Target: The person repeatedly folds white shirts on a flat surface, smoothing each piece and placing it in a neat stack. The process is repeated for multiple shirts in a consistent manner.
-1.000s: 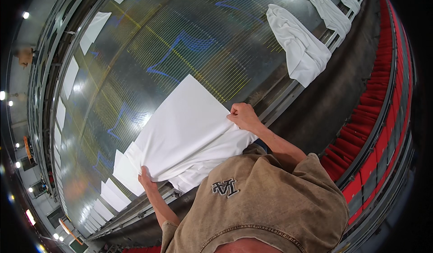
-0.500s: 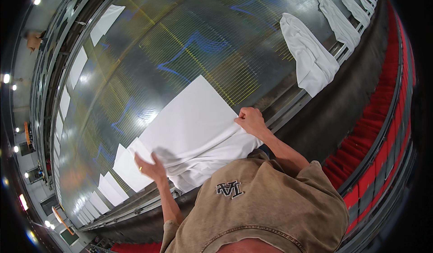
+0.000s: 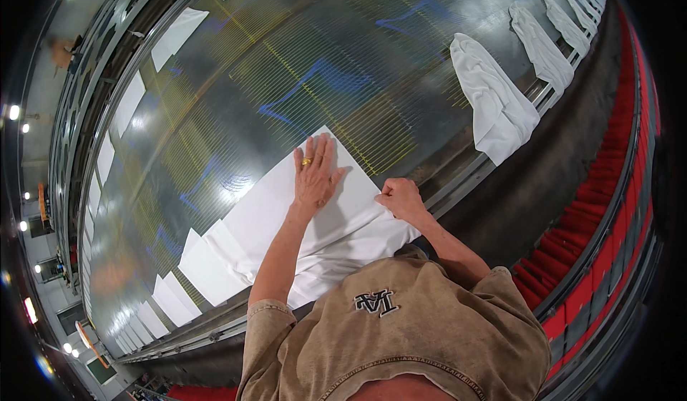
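Note:
A white fabric piece [image 3: 268, 211] lies on the long dark table [image 3: 236, 125], its upper part spread flat and its near part bunched in folds against my body. My left hand [image 3: 313, 175] rests flat near the far corner of this fabric, fingers stretched out, a ring on one finger. At the fabric's right edge my right hand [image 3: 401, 198] pinches the cloth between thumb and curled fingers. Yellow ruled lines and blue outlines mark the table's surface just beyond the fabric's corner.
More white fabric pieces [image 3: 207, 269] lie along the table's near edge to the left. Bunched white cloths [image 3: 494, 100] hang over the metal rail [image 3: 458, 190] on the right. Other white pieces [image 3: 130, 104] line the far edge. Red material [image 3: 572, 236] lies below at the right.
My left hand has moved from the fabric's lower left up to its far corner and now lies flat there. My right hand keeps its pinch at the right edge.

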